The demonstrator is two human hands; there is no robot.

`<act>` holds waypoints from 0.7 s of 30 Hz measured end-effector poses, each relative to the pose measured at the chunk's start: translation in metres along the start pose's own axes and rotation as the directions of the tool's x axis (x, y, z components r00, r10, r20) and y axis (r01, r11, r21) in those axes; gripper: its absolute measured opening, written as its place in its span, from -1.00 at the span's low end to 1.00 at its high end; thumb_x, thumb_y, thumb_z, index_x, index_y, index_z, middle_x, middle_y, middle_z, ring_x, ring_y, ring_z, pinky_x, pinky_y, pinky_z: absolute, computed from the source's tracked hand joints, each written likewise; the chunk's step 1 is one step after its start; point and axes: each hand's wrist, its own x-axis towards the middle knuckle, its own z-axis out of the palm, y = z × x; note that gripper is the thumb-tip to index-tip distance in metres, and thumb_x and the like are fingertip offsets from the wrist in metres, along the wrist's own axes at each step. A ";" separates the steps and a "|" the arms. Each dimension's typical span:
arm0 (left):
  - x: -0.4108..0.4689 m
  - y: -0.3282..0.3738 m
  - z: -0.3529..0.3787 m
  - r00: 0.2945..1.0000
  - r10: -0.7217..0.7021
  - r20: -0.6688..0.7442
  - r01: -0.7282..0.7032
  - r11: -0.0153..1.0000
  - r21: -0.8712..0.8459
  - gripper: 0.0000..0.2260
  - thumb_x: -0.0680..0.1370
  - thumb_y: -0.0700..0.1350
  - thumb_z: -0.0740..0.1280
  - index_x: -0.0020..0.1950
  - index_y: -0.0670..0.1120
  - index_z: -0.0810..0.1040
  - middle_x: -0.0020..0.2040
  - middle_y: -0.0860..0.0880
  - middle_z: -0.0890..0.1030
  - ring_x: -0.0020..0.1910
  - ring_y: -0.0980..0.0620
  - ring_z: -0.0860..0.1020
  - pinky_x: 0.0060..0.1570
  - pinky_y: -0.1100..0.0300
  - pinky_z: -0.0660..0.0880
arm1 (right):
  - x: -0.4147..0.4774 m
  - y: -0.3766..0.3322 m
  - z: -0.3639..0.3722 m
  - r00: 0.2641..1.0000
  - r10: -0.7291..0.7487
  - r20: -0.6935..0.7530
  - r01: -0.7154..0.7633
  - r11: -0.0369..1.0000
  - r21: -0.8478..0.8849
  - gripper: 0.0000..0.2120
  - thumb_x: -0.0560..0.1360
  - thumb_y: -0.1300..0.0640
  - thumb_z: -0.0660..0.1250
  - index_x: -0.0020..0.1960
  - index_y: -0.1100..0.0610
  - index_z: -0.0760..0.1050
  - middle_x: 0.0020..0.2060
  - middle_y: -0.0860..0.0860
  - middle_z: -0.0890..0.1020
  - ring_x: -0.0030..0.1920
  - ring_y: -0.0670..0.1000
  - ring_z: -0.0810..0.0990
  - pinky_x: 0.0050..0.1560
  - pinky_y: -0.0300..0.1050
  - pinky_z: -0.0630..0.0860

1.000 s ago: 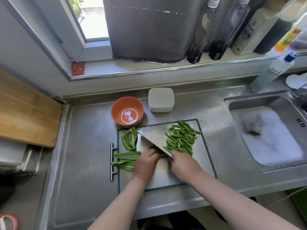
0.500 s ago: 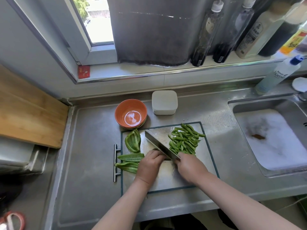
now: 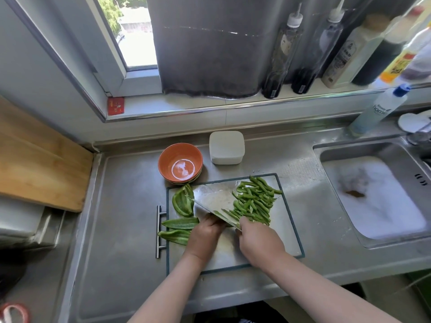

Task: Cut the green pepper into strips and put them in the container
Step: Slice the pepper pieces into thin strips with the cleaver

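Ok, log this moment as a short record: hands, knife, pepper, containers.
right hand: grips the cleaver, blade tilted over the cutting board
left hand: fingers curled beside the blade; what lies under them is hidden
cut strips: piled on the board, right of the blade
uncut pepper pieces: three, at the board's left edge
orange bowl: behind the board, no pepper in it
white container: lid on, beside the bowl

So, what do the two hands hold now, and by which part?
The right hand grips the cleaver at its handle, which is hidden in the grip. The left hand lies curled beside the blade; whether it holds anything cannot be told.
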 end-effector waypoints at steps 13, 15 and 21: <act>0.001 0.006 -0.002 0.998 -0.037 -0.044 0.038 0.999 0.023 -0.68 0.26 -0.30 0.65 -0.05 -0.08 0.72 -0.10 -0.08 0.68 -0.08 -0.12 0.63 -0.28 0.10 0.62 | -0.020 0.001 0.003 0.999 0.049 -0.010 -0.049 0.997 -0.054 -0.87 0.54 0.27 0.08 0.01 0.07 0.22 -0.19 0.07 0.54 -0.25 0.19 0.41 -0.36 0.01 0.21; 0.004 0.006 -0.003 0.998 -0.039 -0.049 0.040 0.999 0.014 -0.70 0.26 -0.30 0.65 -0.08 -0.08 0.73 -0.12 -0.08 0.68 -0.13 -0.13 0.64 -0.31 0.11 0.61 | -0.019 0.000 0.002 0.999 0.048 -0.012 -0.048 0.997 -0.059 -0.87 0.53 0.27 0.08 0.01 0.07 0.23 -0.15 0.09 0.57 -0.25 0.18 0.41 -0.37 0.00 0.22; 0.003 0.002 0.000 0.999 -0.028 -0.042 0.029 0.999 0.018 -0.69 0.27 -0.29 0.64 -0.06 -0.02 0.74 -0.07 -0.03 0.69 -0.09 -0.04 0.59 -0.17 0.18 0.54 | -0.014 0.002 -0.004 0.999 0.035 0.003 -0.035 0.998 -0.051 -0.84 0.51 0.29 0.08 0.04 0.10 0.31 -0.25 0.04 0.42 -0.24 0.17 0.42 -0.37 -0.03 0.22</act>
